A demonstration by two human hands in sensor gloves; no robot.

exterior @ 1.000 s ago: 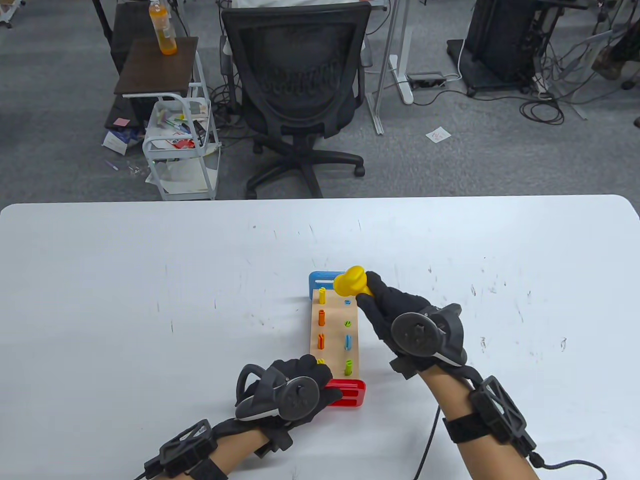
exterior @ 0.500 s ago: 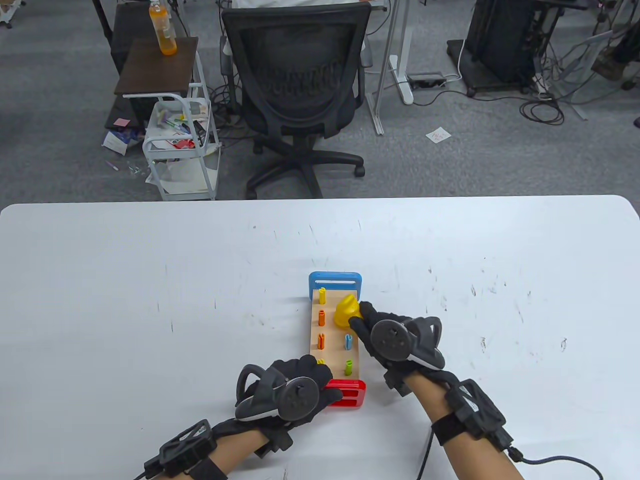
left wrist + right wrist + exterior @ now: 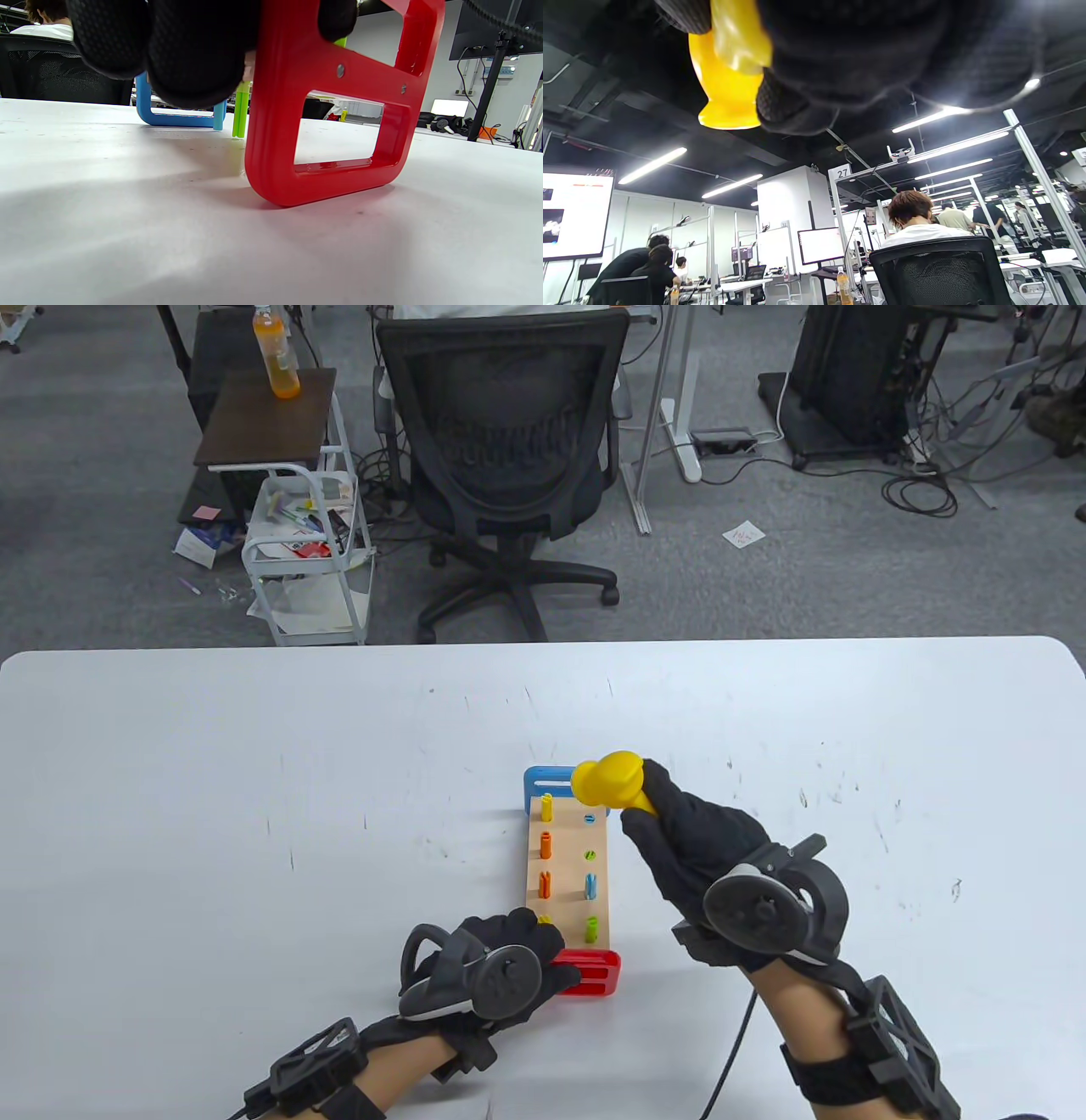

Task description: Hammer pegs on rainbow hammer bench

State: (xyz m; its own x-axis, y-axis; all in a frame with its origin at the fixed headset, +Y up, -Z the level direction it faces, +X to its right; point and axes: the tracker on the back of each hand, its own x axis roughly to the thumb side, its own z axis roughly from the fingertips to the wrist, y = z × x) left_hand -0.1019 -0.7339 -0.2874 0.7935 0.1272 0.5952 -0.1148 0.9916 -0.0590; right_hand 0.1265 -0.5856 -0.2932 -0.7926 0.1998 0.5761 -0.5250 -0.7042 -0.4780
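Observation:
The hammer bench [image 3: 567, 872] is a wooden board with a blue end [image 3: 543, 779] far from me and a red end [image 3: 591, 972] near me. Coloured pegs stand in two rows; the far blue and green pegs on the right row sit flush with the board. My left hand [image 3: 517, 950] grips the near left corner by the red end [image 3: 331, 106]. My right hand [image 3: 679, 831] grips the handle of the yellow hammer [image 3: 609, 780], raised above the far right of the bench. In the right wrist view the hammer [image 3: 729, 72] juts from under my gloved fingers.
The white table [image 3: 254, 780] stretches wide on both sides of the bench. Beyond its far edge stand a black office chair [image 3: 505, 449] and a small white cart [image 3: 310, 543].
The hammer came down onto the green peg in the right row half a second ago, then my right hand lifted it back up and away. That peg now sits flush. My left hand has not moved.

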